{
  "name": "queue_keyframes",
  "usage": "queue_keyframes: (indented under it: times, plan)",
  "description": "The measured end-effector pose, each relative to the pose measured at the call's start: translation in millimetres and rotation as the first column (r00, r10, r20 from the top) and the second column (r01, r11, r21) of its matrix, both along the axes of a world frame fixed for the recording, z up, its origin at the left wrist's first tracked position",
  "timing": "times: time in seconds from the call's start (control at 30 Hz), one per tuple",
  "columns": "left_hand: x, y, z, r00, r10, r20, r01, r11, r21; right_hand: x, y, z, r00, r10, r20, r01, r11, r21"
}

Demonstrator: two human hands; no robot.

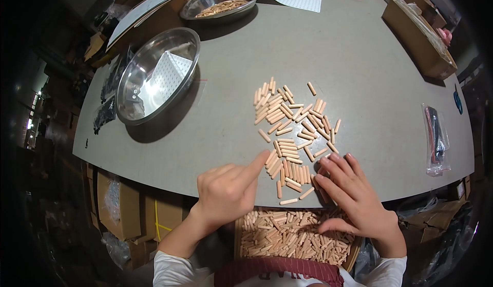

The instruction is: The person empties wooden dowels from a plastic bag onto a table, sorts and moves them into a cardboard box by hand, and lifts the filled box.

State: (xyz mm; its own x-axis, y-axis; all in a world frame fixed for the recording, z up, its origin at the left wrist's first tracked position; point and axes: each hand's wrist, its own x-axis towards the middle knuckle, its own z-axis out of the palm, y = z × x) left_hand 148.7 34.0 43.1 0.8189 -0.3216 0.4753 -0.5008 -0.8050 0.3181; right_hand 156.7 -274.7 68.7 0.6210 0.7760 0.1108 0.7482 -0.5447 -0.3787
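Short wooden dowels lie in a loose patch on the table, some side by side in rows, others scattered. My left hand is at the patch's left edge, index finger stretched out and the other fingers curled under. Its fingertip meets or nearly meets the nearest dowels, and it holds nothing that I can see. On the right side, my right hand is spread with its fingertips at the dowels there. Anything beneath its palm is hidden. Below the table edge, a cardboard box full of many more dowels sits close to my body.
A steel bowl with a white dotted sheet stands tilted at left. Behind it, another steel bowl contains dowels. An open carton is at far right, near a plastic-bagged item and a blue tool.
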Motion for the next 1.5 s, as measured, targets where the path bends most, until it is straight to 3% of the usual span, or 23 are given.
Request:
queue_keyframes:
  times: [0.07,0.17,0.2,0.23,0.33,0.53,0.67,0.73,0.77,0.83,0.87,0.9,0.97,1.0,1.03,1.1,1.13,1.2,1.23,1.33,1.4,1.43,1.5]
  plan:
    - [0.7,-2.3,1.0,1.0,-0.003,-0.023,0.003,1.0,-0.023,10.7,15.0,9.0,0.999,-0.034,0.038,0.024,0.969,0.246]
    - [2.6,-5.8,1.3,0.998,-0.007,-0.069,0.0,0.996,-0.09,31.5,28.4,9.4,1.0,-0.014,0.006,0.011,0.954,0.301]
    - [3.7,-7.3,1.0,0.996,-0.006,-0.092,-0.007,0.99,-0.143,37.5,40.4,6.6,0.985,-0.062,0.16,0.004,0.942,0.337]
    - [3.5,-9.3,1.3,0.996,-0.008,-0.087,-0.004,0.99,-0.138,42.5,44.4,6.8,0.984,-0.065,0.165,0.005,0.94,0.341]
    - [-0.5,-15.7,-0.8,0.995,0.002,-0.103,-0.016,0.99,-0.138,51.6,53.3,5.5,0.968,-0.007,0.251,-0.029,0.99,0.137]
    - [-0.9,-16.6,7.0,0.987,-0.01,-0.159,-0.022,0.979,-0.203,50.6,58.8,-1.6,0.918,-0.043,0.394,-0.008,0.992,0.127]
    - [-5.7,-17.0,9.2,0.973,-0.004,-0.233,-0.07,0.947,-0.312,51.6,59.7,-1.5,0.934,-0.075,0.349,0.004,0.98,0.2]
    - [-11.3,-19.7,5.2,0.878,-0.1,-0.468,-0.202,0.809,-0.551,47.3,61.7,4.4,0.952,-0.075,0.297,-0.036,0.935,0.352]
    - [-10.9,-20.6,5.2,0.88,-0.098,-0.465,-0.203,0.808,-0.554,42.9,63.6,7.7,0.951,-0.072,0.3,-0.04,0.936,0.35]
    - [-10.2,-23.8,6.2,0.87,-0.271,-0.413,-0.039,0.796,-0.604,33.7,66.8,15.1,0.978,-0.017,0.209,-0.077,0.898,0.433]
    - [-11.8,-28.2,4.5,0.837,-0.373,-0.4,-0.047,0.679,-0.733,32.7,66.5,17.3,0.985,-0.005,0.172,-0.071,0.896,0.438]
    - [-11.7,-28.4,4.7,0.838,-0.375,-0.397,-0.043,0.678,-0.733,34.4,65.9,16.4,0.984,-0.007,0.175,-0.072,0.896,0.437]
    - [-10.8,-26.5,5.6,0.765,-0.465,-0.445,-0.166,0.525,-0.835,40.6,63.5,13.3,0.998,0.064,-0.013,-0.047,0.848,0.528]
    - [-11.8,-21.0,8.7,0.697,-0.549,-0.46,-0.279,0.384,-0.88,42.9,57.5,14.4,0.997,0.062,-0.044,-0.033,0.87,0.493]
    - [-9.8,-15.3,9.1,0.697,-0.55,-0.46,-0.279,0.383,-0.881,46.6,53.9,13.4,0.997,0.062,-0.045,-0.032,0.87,0.492]
    - [-2.6,-5.2,10.2,0.75,-0.573,-0.329,-0.394,0.011,-0.919,54.2,47.2,8.3,0.994,-0.102,0.047,0.072,0.899,0.431]
    - [-0.9,-1.6,10.6,0.747,-0.578,-0.33,-0.397,0.01,-0.918,56.6,41.4,5.7,0.995,-0.087,0.051,0.06,0.919,0.389]
    - [1.9,2.6,10.9,0.759,-0.618,-0.204,-0.357,-0.133,-0.925,55.3,31.1,3.1,0.997,-0.049,0.068,0.027,0.953,0.3]
    - [2.4,2.2,10.7,0.756,-0.622,-0.204,-0.36,-0.135,-0.923,53.8,27.2,1.9,0.997,-0.004,0.081,-0.013,0.977,0.212]
    - [1.7,1.9,10.7,0.755,-0.636,-0.159,-0.316,-0.142,-0.938,44.8,10.1,-1.1,0.999,0.032,-0.028,-0.024,0.966,0.256]
    - [-1.1,6.7,11.0,0.762,-0.511,-0.398,-0.368,0.164,-0.915,42.7,-2.9,6.2,0.991,0.035,-0.127,0.011,0.937,0.349]
    - [-1.2,6.2,12.6,0.753,-0.521,-0.402,-0.374,0.164,-0.913,41.3,-8.6,8.6,0.99,0.024,-0.135,0.024,0.938,0.345]
    - [3.0,4.7,16.2,0.878,-0.103,-0.468,-0.338,0.559,-0.757,37.4,-20.3,11.3,0.935,-0.262,-0.239,0.336,0.87,0.36]
